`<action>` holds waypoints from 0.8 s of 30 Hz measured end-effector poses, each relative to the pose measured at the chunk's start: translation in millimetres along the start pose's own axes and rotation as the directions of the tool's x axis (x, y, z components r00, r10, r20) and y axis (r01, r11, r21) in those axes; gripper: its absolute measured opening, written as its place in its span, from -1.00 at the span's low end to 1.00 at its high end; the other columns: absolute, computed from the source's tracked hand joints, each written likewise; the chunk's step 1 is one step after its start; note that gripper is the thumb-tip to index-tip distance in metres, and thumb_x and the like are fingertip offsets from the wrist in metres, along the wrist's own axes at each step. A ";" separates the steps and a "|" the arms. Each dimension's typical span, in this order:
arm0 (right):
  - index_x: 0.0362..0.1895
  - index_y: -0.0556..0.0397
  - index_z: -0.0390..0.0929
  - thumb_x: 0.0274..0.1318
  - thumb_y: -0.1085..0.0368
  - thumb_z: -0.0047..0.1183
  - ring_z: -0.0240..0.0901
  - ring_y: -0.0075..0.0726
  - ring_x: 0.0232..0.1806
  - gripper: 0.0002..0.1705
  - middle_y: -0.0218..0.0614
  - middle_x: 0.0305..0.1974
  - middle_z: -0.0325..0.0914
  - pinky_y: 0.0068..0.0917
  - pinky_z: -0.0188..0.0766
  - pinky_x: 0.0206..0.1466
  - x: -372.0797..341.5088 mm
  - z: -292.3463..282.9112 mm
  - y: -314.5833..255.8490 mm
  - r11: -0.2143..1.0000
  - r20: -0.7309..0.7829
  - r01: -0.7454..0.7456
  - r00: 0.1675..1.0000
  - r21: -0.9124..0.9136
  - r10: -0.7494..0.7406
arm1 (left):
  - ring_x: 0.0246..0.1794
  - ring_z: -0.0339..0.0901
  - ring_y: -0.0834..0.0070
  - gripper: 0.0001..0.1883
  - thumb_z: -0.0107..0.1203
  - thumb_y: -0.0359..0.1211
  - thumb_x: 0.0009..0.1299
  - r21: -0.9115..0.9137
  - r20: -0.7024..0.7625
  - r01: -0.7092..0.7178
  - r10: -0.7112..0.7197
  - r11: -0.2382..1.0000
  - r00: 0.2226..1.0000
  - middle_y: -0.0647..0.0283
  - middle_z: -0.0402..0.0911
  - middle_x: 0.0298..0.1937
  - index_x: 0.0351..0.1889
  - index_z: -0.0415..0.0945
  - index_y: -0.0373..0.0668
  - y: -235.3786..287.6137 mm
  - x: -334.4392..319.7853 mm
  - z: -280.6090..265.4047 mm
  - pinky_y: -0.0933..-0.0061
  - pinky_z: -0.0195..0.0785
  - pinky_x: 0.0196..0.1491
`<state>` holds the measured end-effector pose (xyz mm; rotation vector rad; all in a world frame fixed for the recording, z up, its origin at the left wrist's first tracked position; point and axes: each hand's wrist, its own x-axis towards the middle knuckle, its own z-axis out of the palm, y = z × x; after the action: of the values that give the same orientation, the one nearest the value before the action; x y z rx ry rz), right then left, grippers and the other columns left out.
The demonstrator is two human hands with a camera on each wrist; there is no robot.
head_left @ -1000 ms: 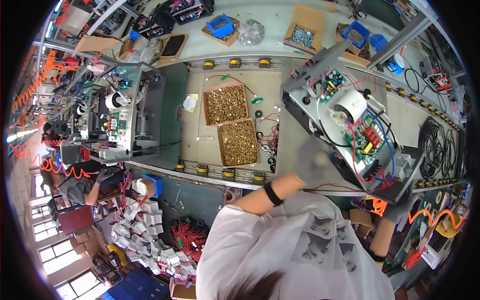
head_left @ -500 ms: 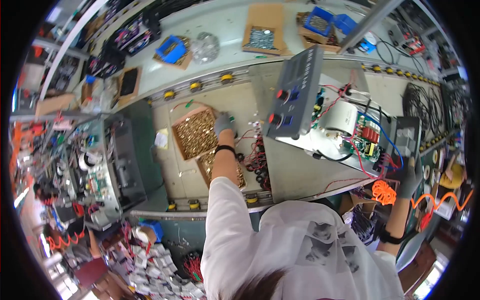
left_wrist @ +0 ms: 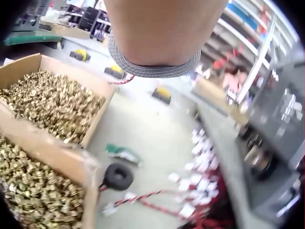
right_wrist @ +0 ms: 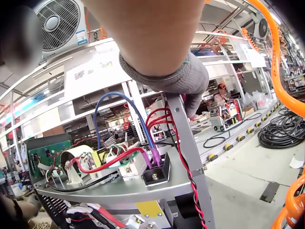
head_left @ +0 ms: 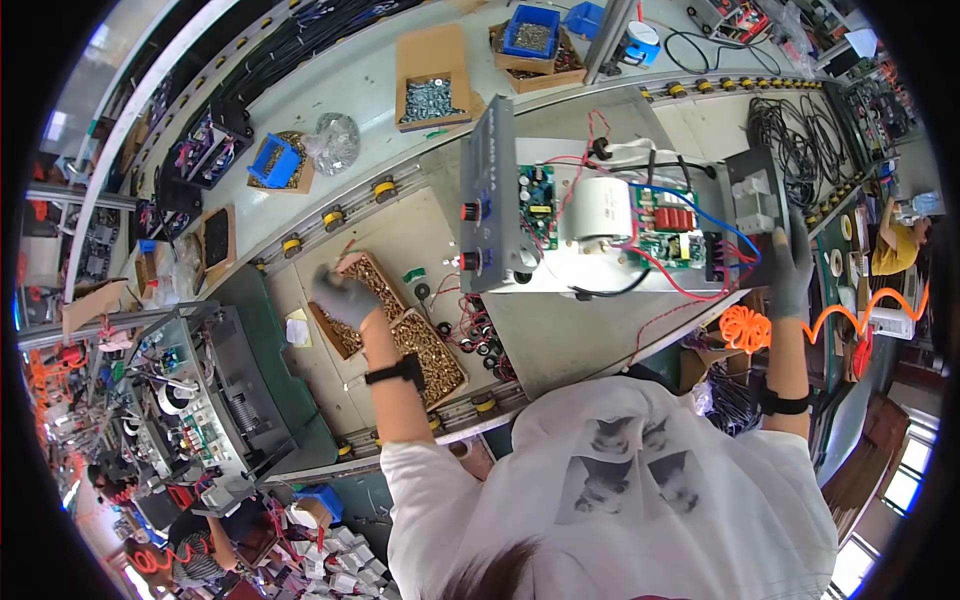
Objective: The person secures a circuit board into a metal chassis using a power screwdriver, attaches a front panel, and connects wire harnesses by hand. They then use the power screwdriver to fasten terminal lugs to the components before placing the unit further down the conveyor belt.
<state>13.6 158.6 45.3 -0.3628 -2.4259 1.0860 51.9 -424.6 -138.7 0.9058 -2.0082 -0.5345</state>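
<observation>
Now left hand [head_left: 345, 298], grip unclear, is covering part of the brass-fastener box [left_wrist: 71, 71], having shifted leftward; work apparently centring on fasteners. Right hand [head_left: 790, 275] is gripping the end panel [head_left: 750, 168] of the open chassis [head_left: 600, 262], right.

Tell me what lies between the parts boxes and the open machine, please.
Between boxes and machine, the head and left wrist views show a green piece, black rings, red wires and white connectors.

Head view: bright lighting; fisheye curvature, black corners; glare at windows [head_left: 903, 487]. Left wrist view: soft, hazy.
</observation>
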 end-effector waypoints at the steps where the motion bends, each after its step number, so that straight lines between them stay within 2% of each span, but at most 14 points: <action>1: 0.20 0.19 0.30 0.08 0.21 0.06 0.32 -0.40 -0.06 -0.40 -0.22 0.00 0.42 -0.53 0.25 0.00 -6.2 4.7 -14.7 0.994 -0.083 0.086 0.992 -0.068 -0.091 | -0.17 0.48 0.32 -0.80 -0.04 -0.49 0.31 -0.010 -0.054 -0.014 0.014 1.000 0.998 0.06 0.54 -0.18 -0.12 0.44 -0.32 13.4 8.7 -28.3 0.40 0.33 -0.04; 2: 0.26 0.13 0.23 0.06 0.24 0.04 0.27 -0.10 0.16 -0.35 -0.04 0.14 0.32 -0.37 0.17 0.20 -5.4 2.1 -24.5 0.810 -0.112 0.383 0.873 -0.445 -0.475 | -0.18 0.48 0.27 -0.81 -0.05 -0.46 0.34 -0.027 -0.115 -0.095 0.092 0.995 0.989 0.04 0.53 -0.18 -0.13 0.44 -0.33 40.3 11.5 -62.0 0.37 0.34 -0.06; 5: 0.21 0.11 0.29 0.03 0.26 0.05 0.21 0.16 0.23 -0.39 0.07 0.16 0.30 -0.18 0.13 0.28 -33.0 6.1 -100.2 0.710 -0.108 0.600 0.731 -0.369 -0.674 | -0.25 0.46 0.31 -0.85 -0.02 -0.45 0.35 -0.073 -0.215 -0.241 0.221 0.968 0.951 0.05 0.51 -0.24 -0.18 0.45 -0.33 118.2 -4.2 -155.9 0.37 0.36 -0.13; 7: 0.17 0.11 0.32 0.01 0.27 0.06 0.26 0.17 0.18 -0.42 0.03 0.15 0.31 -0.10 0.20 0.22 -59.5 7.7 -123.4 0.684 0.155 0.729 0.680 -0.039 -0.716 | -0.29 0.43 0.37 -0.90 -0.01 -0.49 0.32 -0.444 -0.136 -0.126 0.072 0.887 0.988 0.10 0.49 -0.27 -0.25 0.45 -0.32 173.1 -30.5 -203.2 0.40 0.34 -0.16; 9: 0.14 0.10 0.34 0.02 0.26 0.06 0.28 0.21 0.16 -0.46 0.00 0.09 0.35 -0.13 0.27 0.16 -80.6 23.6 -149.6 0.555 0.388 0.769 0.428 0.319 -0.816 | -0.30 0.41 0.45 -0.93 -0.01 -0.51 0.29 -0.601 0.106 0.052 0.015 0.798 0.994 0.16 0.47 -0.28 -0.30 0.45 -0.30 198.5 -58.1 -243.3 0.47 0.31 -0.19; 11: 0.13 0.06 0.35 0.06 0.29 0.02 0.40 0.07 0.00 -0.51 -0.10 -0.08 0.44 -0.24 0.36 0.03 -106.8 39.4 -175.8 0.571 0.463 0.570 0.340 0.590 -0.818 | -0.34 0.40 0.51 -0.94 0.00 -0.51 0.27 -0.692 0.146 -0.031 0.182 0.721 0.972 0.20 0.47 -0.26 -0.33 0.45 -0.28 214.6 -79.6 -246.4 0.58 0.26 -0.26; 12: 0.13 0.06 0.35 0.06 0.29 0.02 0.40 0.07 0.00 -0.51 -0.10 -0.08 0.44 -0.24 0.36 0.03 -119.7 44.3 -174.8 0.556 0.457 0.559 0.322 0.615 -0.829 | -0.37 0.39 0.54 -0.93 0.03 -0.48 0.27 -0.681 0.250 0.067 0.146 0.729 0.957 0.22 0.47 -0.29 -0.31 0.46 -0.27 222.2 -91.4 -242.6 0.61 0.25 -0.28; 14: 0.12 0.05 0.36 0.10 0.27 0.01 0.45 -0.14 -0.23 -0.54 -0.21 -0.23 0.46 -0.38 0.40 -0.16 -145.4 55.0 -166.1 0.700 0.689 -0.046 0.234 0.713 -0.686 | -0.41 0.38 0.59 -0.88 0.07 -0.43 0.29 -0.674 0.457 0.338 0.011 0.656 0.889 0.26 0.48 -0.35 -0.26 0.47 -0.26 234.7 -114.5 -231.6 0.64 0.21 -0.32; 15: 0.12 0.05 0.36 0.10 0.27 0.01 0.45 -0.14 -0.23 -0.54 -0.21 -0.23 0.46 -0.38 0.40 -0.16 -148.0 55.8 -168.2 0.687 0.680 -0.055 0.221 0.725 -0.700 | -0.43 0.37 0.61 -0.86 0.09 -0.40 0.30 -0.671 0.562 0.497 -0.060 0.551 0.825 0.29 0.48 -0.38 -0.23 0.48 -0.26 238.1 -121.3 -225.5 0.65 0.19 -0.34; 17: 0.08 0.06 0.37 0.12 0.22 0.04 0.39 -0.25 -0.43 -0.57 -0.26 -0.36 0.42 -0.44 0.35 -0.32 -150.8 54.1 -170.7 0.875 0.943 -0.352 0.112 0.333 -0.314 | -0.46 0.33 0.63 -0.85 0.08 -0.41 0.31 -0.619 0.661 0.611 -0.094 0.493 0.745 0.32 0.46 -0.40 -0.21 0.48 -0.25 237.7 -128.4 -218.1 0.64 0.17 -0.37; 18: -0.06 0.05 0.47 0.07 0.17 0.10 0.36 -0.25 -0.50 -0.64 -0.23 -0.43 0.39 -0.45 0.31 -0.41 -153.8 63.5 -163.4 0.849 0.896 -0.304 0.244 0.433 -0.370 | -0.49 0.29 0.65 -0.85 0.07 -0.42 0.32 -0.549 0.762 0.725 -0.108 0.417 0.639 0.35 0.44 -0.42 -0.18 0.47 -0.24 236.1 -130.9 -214.4 0.64 0.14 -0.40; 19: -0.06 0.05 0.47 0.07 0.17 0.10 0.36 -0.25 -0.50 -0.64 -0.23 -0.43 0.39 -0.45 0.31 -0.41 -150.9 64.3 -157.3 0.849 0.897 -0.303 0.242 0.432 -0.370 | -0.49 0.29 0.65 -0.85 0.07 -0.42 0.32 -0.549 0.761 0.725 -0.110 0.416 0.640 0.35 0.44 -0.42 -0.18 0.47 -0.24 232.7 -132.1 -211.1 0.64 0.14 -0.40; 21: -0.21 0.00 0.55 0.02 0.18 0.13 0.35 -0.21 -0.54 -0.75 -0.21 -0.51 0.35 -0.39 0.29 -0.46 -138.6 62.6 -156.3 0.821 0.692 0.229 0.448 0.523 -0.565 | -0.54 0.26 0.66 -0.85 0.06 -0.41 0.34 -0.414 0.888 0.865 -0.080 0.284 0.452 0.35 0.44 -0.45 -0.17 0.49 -0.25 225.8 -135.5 -203.4 0.65 0.10 -0.47; 24: -0.33 -0.05 0.57 -0.03 0.16 0.15 0.38 -0.16 -0.52 -0.80 -0.24 -0.54 0.37 -0.35 0.30 -0.47 -127.1 58.0 -155.6 0.723 0.552 0.438 0.467 0.534 -0.690 | -0.53 0.31 0.64 -0.85 0.06 -0.42 0.33 -0.389 0.910 0.891 -0.052 0.234 0.411 0.34 0.45 -0.44 -0.17 0.49 -0.24 230.0 -144.5 -189.7 0.66 0.14 -0.46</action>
<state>85.7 -32.3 91.0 1.1812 -2.5487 1.4102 173.0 -172.7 39.1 0.6696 -1.4367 -2.5703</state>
